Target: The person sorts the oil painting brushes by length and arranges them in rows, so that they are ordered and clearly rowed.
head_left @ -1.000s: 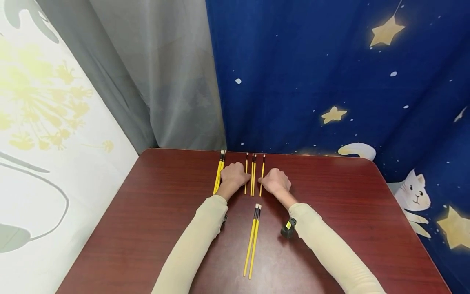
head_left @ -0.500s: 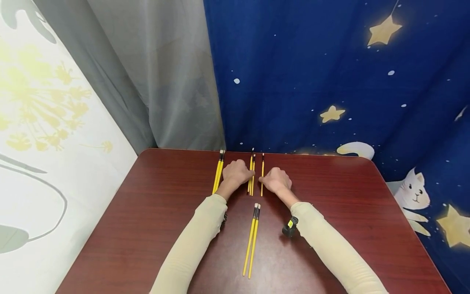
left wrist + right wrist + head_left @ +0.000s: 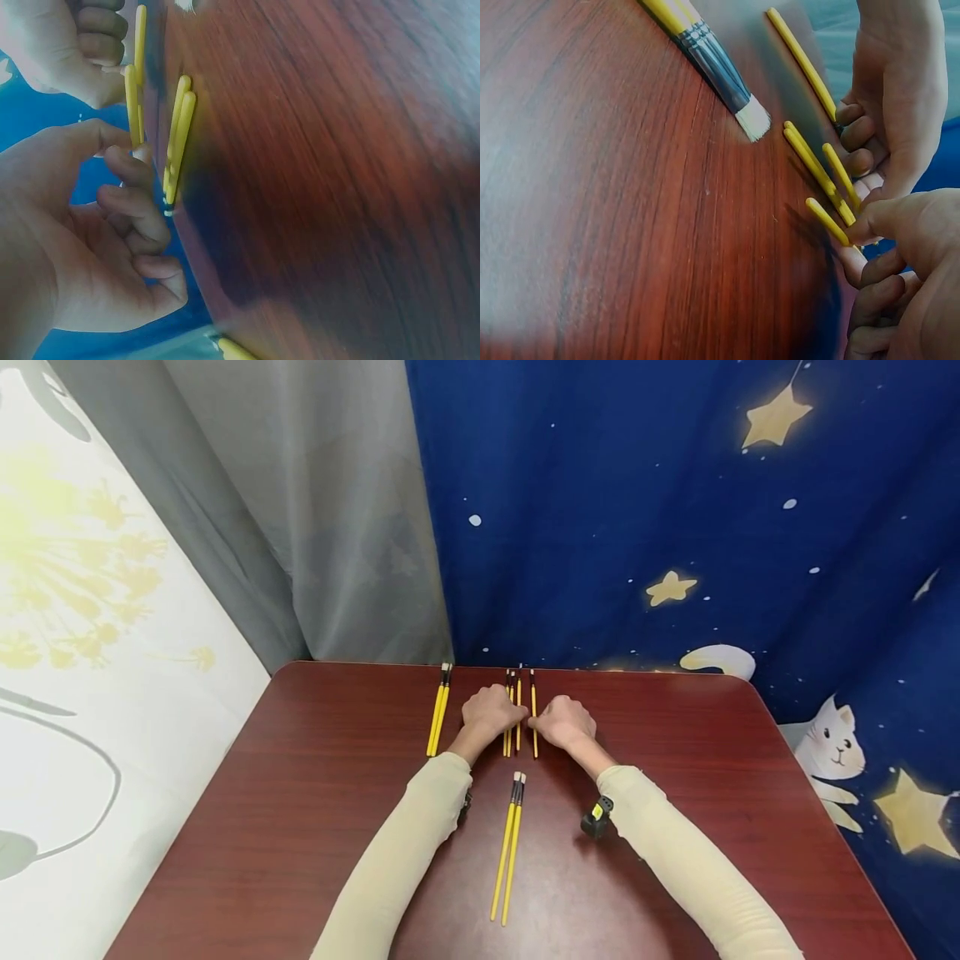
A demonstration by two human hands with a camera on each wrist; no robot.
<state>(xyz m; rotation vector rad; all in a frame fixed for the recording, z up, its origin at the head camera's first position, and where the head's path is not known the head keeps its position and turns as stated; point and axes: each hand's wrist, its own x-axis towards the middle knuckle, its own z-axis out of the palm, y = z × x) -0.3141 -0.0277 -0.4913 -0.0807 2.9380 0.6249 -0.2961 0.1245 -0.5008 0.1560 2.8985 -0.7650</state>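
Observation:
My left hand (image 3: 492, 710) pinches a thin yellow-handled paintbrush (image 3: 519, 692) between thumb and finger near the table's far edge. Just to its right, my right hand (image 3: 566, 723) pinches another thin paintbrush (image 3: 534, 697). In the right wrist view, the handle end of the right hand's paintbrush (image 3: 826, 220) sticks out from the fingertips, and the left hand's paintbrush (image 3: 840, 174) stands a little apart from it. Two thin paintbrushes (image 3: 177, 142) lie side by side on the table, and the left hand partly covers them in the head view.
Left of my left hand lies a pair of thicker paintbrushes (image 3: 439, 714). Another pair with pale bristles (image 3: 508, 852) lies nearer me, between my forearms. The reddish-brown table (image 3: 300, 810) ends at grey (image 3: 360, 527) and blue curtains (image 3: 600, 485).
My left hand has carried its paintbrush rightward, from the left side of the two lying thin ones to their right side, nearer the right hand's brush. The right hand has hardly moved.

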